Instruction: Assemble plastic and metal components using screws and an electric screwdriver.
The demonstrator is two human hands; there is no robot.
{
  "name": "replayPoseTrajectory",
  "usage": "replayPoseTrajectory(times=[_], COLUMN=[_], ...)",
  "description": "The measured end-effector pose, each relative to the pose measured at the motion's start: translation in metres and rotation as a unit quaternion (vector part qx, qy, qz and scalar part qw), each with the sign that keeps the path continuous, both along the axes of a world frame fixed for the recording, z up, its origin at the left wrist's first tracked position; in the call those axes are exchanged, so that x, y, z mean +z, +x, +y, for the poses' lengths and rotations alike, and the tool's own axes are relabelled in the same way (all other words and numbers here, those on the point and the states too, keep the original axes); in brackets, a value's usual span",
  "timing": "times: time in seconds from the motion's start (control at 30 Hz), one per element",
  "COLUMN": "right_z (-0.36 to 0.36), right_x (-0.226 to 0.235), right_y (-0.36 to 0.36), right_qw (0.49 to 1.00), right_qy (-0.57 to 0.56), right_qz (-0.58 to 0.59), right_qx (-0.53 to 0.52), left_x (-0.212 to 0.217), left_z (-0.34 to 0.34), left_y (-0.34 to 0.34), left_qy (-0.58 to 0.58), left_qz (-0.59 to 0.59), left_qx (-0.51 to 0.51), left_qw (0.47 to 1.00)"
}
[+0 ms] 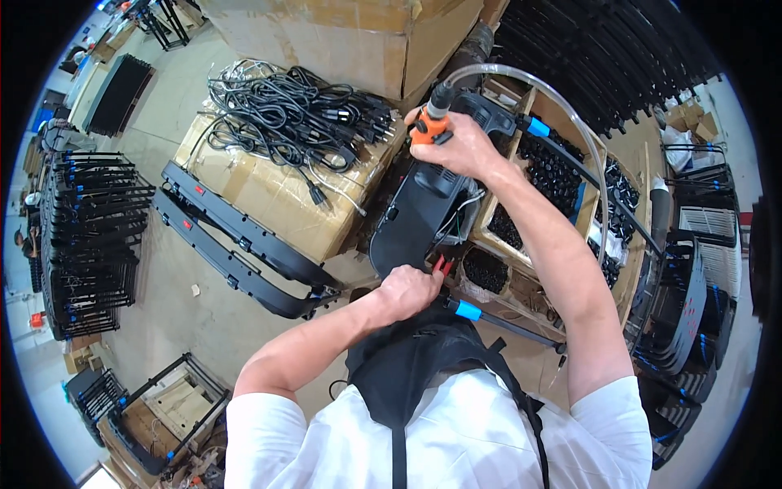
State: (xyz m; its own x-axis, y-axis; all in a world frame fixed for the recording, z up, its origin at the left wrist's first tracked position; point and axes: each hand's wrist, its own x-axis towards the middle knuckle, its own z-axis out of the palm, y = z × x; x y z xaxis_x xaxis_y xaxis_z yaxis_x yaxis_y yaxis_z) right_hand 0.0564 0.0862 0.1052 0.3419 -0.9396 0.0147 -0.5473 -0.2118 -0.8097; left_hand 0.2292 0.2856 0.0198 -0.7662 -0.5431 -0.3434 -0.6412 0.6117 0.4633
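My right hand (460, 145) is closed around an orange power screwdriver (432, 126), whose dark nose points up and away from me. A clear hose (562, 96) arcs from near that nose over to the right. Beneath the tool lies a long black plastic housing (407, 224), with thin wires (466, 202) showing along its right side. At the housing's near end my left hand (407, 292) is closed, its fingertips at a red two-pronged piece (441, 265) that looks like tool handles. The fingers partly hide how it is gripped.
Black power cords (293, 122) lie heaped on a cardboard box (252, 191) at left, with long black covers (244, 244) leaning beside it. A wooden compartment tray (489, 232) of small black parts stands right. Black frames (90, 236) are stacked far left; a large carton (326, 41) stands ahead.
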Motion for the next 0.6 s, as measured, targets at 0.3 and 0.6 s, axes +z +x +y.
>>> replayPoseTrajectory(times=[0.3, 0.6], right_z=[0.053, 0.052], right_x=[0.051, -0.079], right_y=[-0.089, -0.165], right_qw=[0.979, 0.811], right_qy=[-0.042, 0.053], right_qz=[-0.174, -0.346], right_qx=[-0.101, -0.469], left_x=[0.033, 0.025], left_z=[-0.062, -0.040], left_y=[0.036, 0.047], left_qy=[-0.096, 0.001], left_qz=[0.060, -0.005], left_qx=[0.421, 0.481], left_qw=[0.900, 0.877])
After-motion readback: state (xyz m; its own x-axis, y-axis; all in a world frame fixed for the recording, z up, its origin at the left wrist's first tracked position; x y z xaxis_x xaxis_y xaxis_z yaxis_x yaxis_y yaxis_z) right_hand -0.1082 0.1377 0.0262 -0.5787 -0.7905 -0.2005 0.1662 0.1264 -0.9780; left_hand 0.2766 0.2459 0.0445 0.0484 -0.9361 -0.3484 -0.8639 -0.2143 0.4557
